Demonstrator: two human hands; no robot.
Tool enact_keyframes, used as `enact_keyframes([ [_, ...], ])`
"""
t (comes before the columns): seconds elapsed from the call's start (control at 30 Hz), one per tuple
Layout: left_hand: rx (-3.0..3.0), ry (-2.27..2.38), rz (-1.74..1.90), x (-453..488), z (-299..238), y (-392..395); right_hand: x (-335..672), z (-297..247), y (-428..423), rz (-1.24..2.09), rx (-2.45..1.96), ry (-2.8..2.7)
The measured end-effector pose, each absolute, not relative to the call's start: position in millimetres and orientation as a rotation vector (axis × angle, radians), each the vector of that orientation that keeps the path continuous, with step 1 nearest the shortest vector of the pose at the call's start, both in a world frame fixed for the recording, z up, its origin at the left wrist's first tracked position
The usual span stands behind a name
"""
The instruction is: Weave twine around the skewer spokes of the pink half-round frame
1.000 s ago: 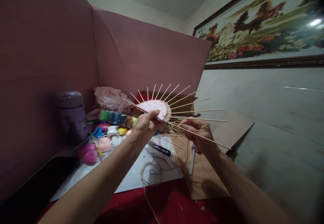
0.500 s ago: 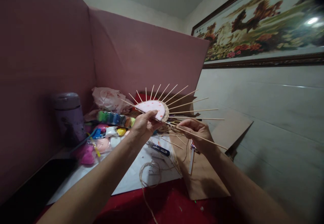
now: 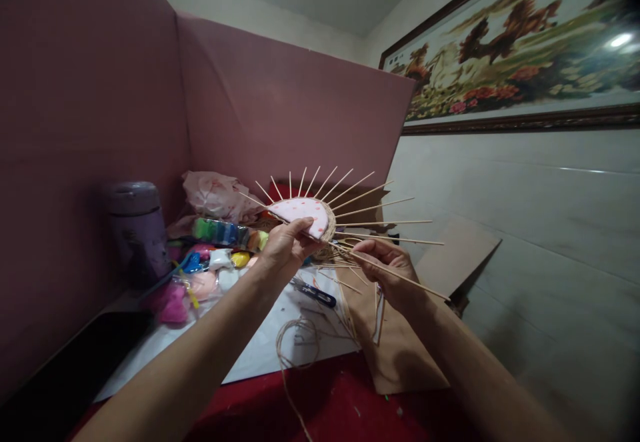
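Observation:
A half-round piece covered in pink dotted fabric (image 3: 300, 213) is pinched between the thumb and fingers of my left hand (image 3: 287, 245). Brown twine (image 3: 331, 223) is woven around its curved edge, and thin wooden sticks (image 3: 387, 224) fan out from it. My right hand (image 3: 385, 270) is closed at the lowest stick, just right of the piece. Its thumb and fingertips pinch what looks like the twine beside that stick; the exact grip is partly hidden. The stick passes across the hand towards the wrist.
Below my hands lie dark-handled snips (image 3: 314, 292), a loose loop of twine (image 3: 299, 342) and a cardboard sheet (image 3: 400, 355) on the red-covered table. At left stand a purple bottle (image 3: 137, 235) and bags of coloured clay (image 3: 175, 302). Pink partitions rise behind.
The lower right sticks have dipped slightly, and my right hand has shifted a little to the right and down. My left hand keeps its hold on the piece.

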State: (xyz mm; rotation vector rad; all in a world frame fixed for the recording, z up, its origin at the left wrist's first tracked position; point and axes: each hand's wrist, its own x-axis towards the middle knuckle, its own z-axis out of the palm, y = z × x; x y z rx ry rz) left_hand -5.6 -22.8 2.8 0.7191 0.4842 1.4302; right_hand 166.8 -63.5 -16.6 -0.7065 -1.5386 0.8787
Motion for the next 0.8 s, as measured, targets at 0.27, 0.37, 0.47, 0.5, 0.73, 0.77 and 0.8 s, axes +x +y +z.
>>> enact_keyframes([
  [0.27, 0.731, 0.471, 1.445, -5.8, 1.0, -21.1, 164.0, -14.2, -68.5, 0.986, -0.707, -1.571],
  [0.37, 0.732, 0.472, 1.445, -5.9, 0.7, -21.4, 163.7, -15.7, -68.7, 1.105, -0.738, -1.511],
  [0.47, 0.729, 0.478, 1.444, -5.8, 1.0, -22.0, 164.0, -16.3, -68.9, 1.119, -0.745, -1.501],
  [0.5, 0.728, 0.476, 1.444, -5.7, 1.1, -22.0, 164.0, -16.1, -69.1, 1.114, -0.74, -1.506],
  [0.73, 0.732, 0.482, 1.434, -5.7, 0.3, -20.4, 162.7, -16.6, -68.4, 1.106, -0.686, -1.48],
  [0.77, 0.729, 0.484, 1.434, -5.7, 0.3, -20.3, 162.3, -17.1, -67.7, 1.1, -0.689, -1.469],
  [0.8, 0.728, 0.485, 1.434, -5.7, 0.4, -20.2, 161.8, -17.7, -67.1, 1.094, -0.695, -1.457],
])
